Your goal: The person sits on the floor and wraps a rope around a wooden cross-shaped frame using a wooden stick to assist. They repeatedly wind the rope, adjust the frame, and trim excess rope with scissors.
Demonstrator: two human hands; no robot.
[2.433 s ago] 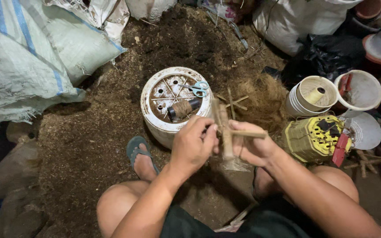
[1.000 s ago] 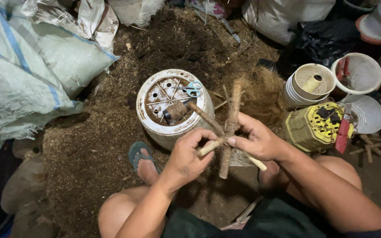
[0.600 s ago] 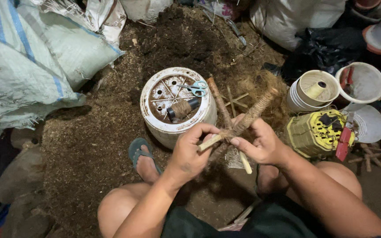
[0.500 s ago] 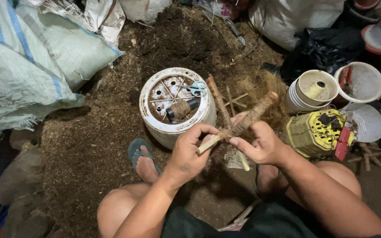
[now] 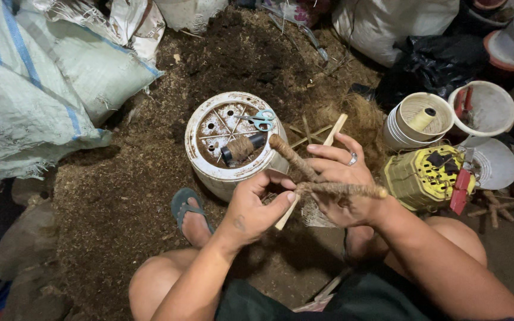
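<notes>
Left hand [image 5: 254, 205] pinches stick cross [image 5: 313, 178] at joint; right hand [image 5: 343, 184] grips fibre-wrapped stick, above upturned bucket [image 5: 209, 169]. Risk: 3 sticks twist loose if pinch slackens; twine spool [image 5: 242, 147] out of reach.

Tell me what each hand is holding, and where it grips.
Both hands hold crossed sticks where they cross. The right hand clasps the crossing; the left hand pinches there with thumb and fingers.
</notes>
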